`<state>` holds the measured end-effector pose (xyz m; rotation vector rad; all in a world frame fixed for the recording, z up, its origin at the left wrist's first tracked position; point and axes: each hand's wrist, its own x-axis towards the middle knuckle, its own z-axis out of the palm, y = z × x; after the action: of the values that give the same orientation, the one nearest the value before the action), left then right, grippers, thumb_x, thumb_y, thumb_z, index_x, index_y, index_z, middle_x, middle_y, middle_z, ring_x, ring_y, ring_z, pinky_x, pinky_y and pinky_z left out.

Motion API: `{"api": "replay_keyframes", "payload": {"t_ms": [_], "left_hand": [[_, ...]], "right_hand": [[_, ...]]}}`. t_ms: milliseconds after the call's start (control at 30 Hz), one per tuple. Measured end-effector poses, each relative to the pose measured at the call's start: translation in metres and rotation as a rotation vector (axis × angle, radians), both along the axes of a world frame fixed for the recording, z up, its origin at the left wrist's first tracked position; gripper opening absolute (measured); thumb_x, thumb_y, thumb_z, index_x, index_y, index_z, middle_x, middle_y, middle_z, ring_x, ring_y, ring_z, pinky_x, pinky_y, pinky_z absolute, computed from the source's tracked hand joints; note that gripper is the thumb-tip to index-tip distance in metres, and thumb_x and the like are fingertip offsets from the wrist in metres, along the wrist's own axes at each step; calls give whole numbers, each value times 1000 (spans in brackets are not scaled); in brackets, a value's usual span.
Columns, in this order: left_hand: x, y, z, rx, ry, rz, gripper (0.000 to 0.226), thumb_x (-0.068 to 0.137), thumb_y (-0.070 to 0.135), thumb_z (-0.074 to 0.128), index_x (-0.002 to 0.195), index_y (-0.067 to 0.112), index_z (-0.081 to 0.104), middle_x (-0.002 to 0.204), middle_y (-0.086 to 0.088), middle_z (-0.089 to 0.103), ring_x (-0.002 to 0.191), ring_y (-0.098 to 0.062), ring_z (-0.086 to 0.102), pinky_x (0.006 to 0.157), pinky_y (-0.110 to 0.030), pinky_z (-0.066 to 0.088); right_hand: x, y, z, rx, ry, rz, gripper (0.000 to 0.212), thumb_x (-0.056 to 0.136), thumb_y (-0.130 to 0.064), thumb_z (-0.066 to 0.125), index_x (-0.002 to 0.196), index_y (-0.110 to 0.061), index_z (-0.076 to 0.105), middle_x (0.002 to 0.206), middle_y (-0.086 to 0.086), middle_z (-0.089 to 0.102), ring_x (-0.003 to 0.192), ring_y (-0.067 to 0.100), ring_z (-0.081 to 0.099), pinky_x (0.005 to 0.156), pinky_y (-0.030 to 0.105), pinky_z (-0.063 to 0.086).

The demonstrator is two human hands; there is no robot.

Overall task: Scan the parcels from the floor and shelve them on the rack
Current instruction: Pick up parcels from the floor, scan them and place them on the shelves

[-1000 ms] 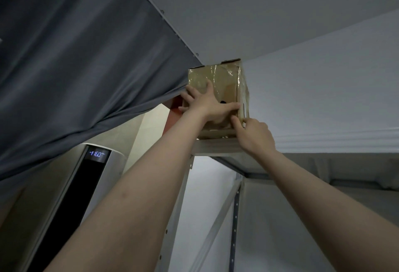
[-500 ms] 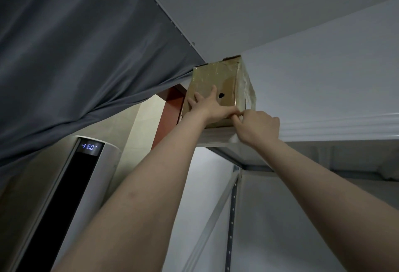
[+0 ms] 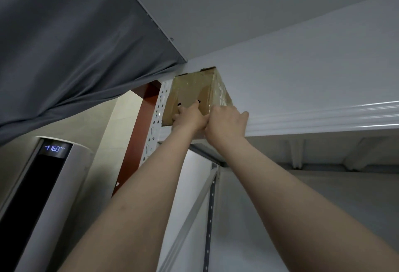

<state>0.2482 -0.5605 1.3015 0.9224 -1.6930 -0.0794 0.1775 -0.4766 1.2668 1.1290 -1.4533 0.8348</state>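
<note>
Both hands reach overhead to a brown cardboard parcel (image 3: 194, 90) wrapped in clear tape, which sits on the top shelf (image 3: 323, 118) of a white metal rack, close under the ceiling. The left hand (image 3: 190, 117) lies against the lower part of the parcel's front face, with its fingers (image 3: 177, 111) pressed to the cardboard and the thumb pointing up. The right hand (image 3: 226, 121) is at the parcel's lower right corner, touching the left hand; its fingers are hidden behind it, so its grip cannot be told.

Compared with a second ago, the left hand has slid down from the middle of the face to its bottom edge. The parcel now stands square at the left end of the shelf, just beside the perforated upright post (image 3: 157, 116).

Judging from this, the parcel is seated on the rack and this placement is nearly finished. What remains is to let go and return for another parcel.

A grey curtain (image 3: 75, 55) hangs at the left.
</note>
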Motion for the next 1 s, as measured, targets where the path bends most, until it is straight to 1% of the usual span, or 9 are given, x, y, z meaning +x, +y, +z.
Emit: {"api": "replay_keyframes", "payload": {"t_ms": [100, 267, 467, 533, 600, 667, 800, 933, 1000], "left_hand": [[-3, -7, 1, 3, 11, -3, 76, 94, 52, 53, 159, 33, 20, 163, -16, 24, 147, -42, 27, 116, -62, 27], [-12, -6, -5, 0, 111, -43, 70, 96, 53, 50, 158, 33, 25, 161, -14, 29, 146, -41, 27, 116, -60, 26], [-24, 11, -38, -133, 315, 6, 64, 98, 50, 55, 150, 17, 39, 155, -14, 36, 142, -37, 32, 110, -51, 32], [-26, 13, -51, -185, 349, 22, 65, 96, 50, 58, 147, 13, 40, 153, -13, 38, 140, -34, 33, 109, -47, 34], [-27, 14, -68, -220, 376, 16, 65, 95, 51, 60, 144, 13, 42, 152, -12, 39, 138, -32, 35, 107, -44, 35], [-31, 19, -94, -239, 415, -41, 63, 93, 47, 63, 142, 13, 43, 150, -11, 40, 136, -30, 35, 107, -39, 36], [-43, 40, -183, -249, 399, -213, 51, 92, 30, 64, 136, 11, 46, 144, -9, 44, 132, -25, 36, 104, -25, 30], [-69, 69, -281, -149, 194, -354, 56, 92, 28, 65, 139, 6, 44, 143, -13, 45, 132, -26, 40, 112, -35, 34], [-82, 88, -323, -45, 121, -435, 60, 93, 28, 66, 142, 5, 40, 144, -12, 43, 134, -24, 41, 111, -32, 34]], "right_hand": [[-2, 1, -1, -13, 9, 28, 11, 90, -16, 54, 97, -25, 55, 106, 0, 66, 106, 22, 59, 84, 38, 33], [-6, 2, -4, -12, 45, 28, 16, 90, -17, 57, 104, -22, 62, 105, 1, 67, 106, 22, 59, 97, 42, 38], [-11, 3, -10, -48, 78, 11, 9, 91, -19, 52, 83, -23, 51, 95, 0, 68, 102, 23, 62, 114, 46, 25], [-16, 2, -17, -12, 95, 25, 5, 90, -20, 51, 89, -19, 56, 102, 2, 68, 108, 25, 60, 118, 49, 17], [-25, -3, -33, -9, 130, 65, 26, 90, -20, 52, 112, -14, 64, 126, 6, 64, 129, 26, 51, 121, 51, 7], [-34, -7, -60, -45, 161, 161, 36, 92, -21, 53, 126, -13, 63, 146, 10, 52, 145, 25, 35, 123, 53, 3], [-58, -8, -152, -134, 113, 403, 44, 85, -13, 66, 128, -9, 63, 147, 13, 51, 143, 30, 39, 119, 58, 20], [-80, 18, -268, -85, -197, 501, 49, 82, -14, 69, 131, -13, 60, 148, 10, 50, 143, 27, 39, 118, 52, 26], [-89, 42, -318, -49, -315, 491, 50, 80, -15, 71, 129, -15, 60, 147, 7, 51, 141, 25, 40, 117, 50, 28]]}}
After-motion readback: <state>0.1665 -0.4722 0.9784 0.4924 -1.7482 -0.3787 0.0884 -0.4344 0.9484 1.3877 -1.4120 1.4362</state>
